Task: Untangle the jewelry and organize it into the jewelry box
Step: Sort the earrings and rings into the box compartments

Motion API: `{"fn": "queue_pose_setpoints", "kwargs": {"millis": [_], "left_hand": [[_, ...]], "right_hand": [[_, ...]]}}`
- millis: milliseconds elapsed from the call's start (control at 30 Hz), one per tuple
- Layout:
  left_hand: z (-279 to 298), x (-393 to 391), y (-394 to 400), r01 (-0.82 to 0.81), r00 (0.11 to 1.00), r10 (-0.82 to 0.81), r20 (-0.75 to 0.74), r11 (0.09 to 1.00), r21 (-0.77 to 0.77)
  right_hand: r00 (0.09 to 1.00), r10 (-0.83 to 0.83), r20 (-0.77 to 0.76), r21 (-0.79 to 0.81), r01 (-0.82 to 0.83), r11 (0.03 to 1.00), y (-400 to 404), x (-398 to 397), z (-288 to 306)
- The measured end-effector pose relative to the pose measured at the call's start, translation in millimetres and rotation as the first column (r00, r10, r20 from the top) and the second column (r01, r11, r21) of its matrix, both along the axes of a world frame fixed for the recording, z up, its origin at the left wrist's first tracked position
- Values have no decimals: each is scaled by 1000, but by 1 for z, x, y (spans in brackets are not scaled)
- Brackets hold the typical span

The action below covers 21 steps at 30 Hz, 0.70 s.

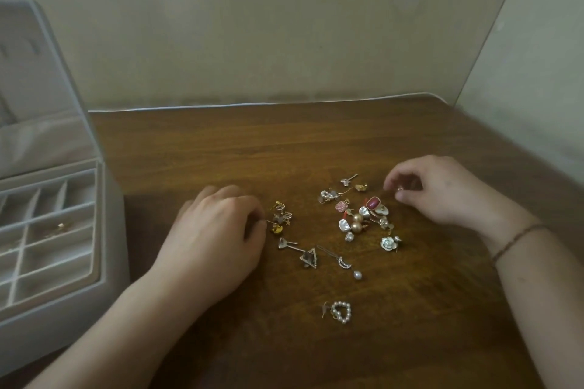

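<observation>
**Both hands down in the earring pile**

Left hand (215, 230) palm-down on the table (284, 142), fingertips curled in and pinching the thin gold wire of a small gold cluster (280, 220) (stars, little loops, a yellow bit underneath, all snagged together by the look of it). Right hand (442, 189) over on the other side, fingers curled round something tiny and shiny (400, 188) at the tips; too small to say what exactly. Thin cord bracelet (518, 238) on that wrist.

Between the two hands, loose pieces scattered on the dark wood: a bigger tangle (363, 218) with a pink-red oval stone, two gold pearls, some white shell-like bits and a pink sparkly drop. Just behind it, a few hook earrings (344, 189). Just in front, a white flower stud (389, 243), a crescent drop with a pearl (347, 265), a triangle piece (309, 257) and a small silver one beside it. Nearer still, well apart from the rest, a pearl heart (341, 312).

Off to the left, touching the table edge: grey jewelry box (104, 230), lid up, divided tray showing, one small gold piece (60, 226) lying in a compartment.
</observation>
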<state>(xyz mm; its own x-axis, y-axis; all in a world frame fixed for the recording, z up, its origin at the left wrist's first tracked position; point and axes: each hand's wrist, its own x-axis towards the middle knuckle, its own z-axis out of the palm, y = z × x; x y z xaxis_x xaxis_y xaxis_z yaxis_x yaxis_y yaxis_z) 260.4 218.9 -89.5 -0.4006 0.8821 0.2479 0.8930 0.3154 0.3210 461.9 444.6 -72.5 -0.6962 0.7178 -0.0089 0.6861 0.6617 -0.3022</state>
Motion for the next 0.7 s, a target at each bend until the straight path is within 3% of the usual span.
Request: {"fn": "queue_pose_setpoints", "kwargs": {"millis": [167,333,700], "left_hand": [[-1,-3,1,28,999,-28,29,1000,-12],[-1,-5,1,-13,999,9,43,997,76],[4,-3,3,1,999,-12,40,960,281]], "right_hand": [[999,30,39,-32,-28,999,-1,3,5],[929,97,-357,195,-28,980,-16,-15,-1],[991,19,-129,243,13,970,-36,-49,-14]]}}
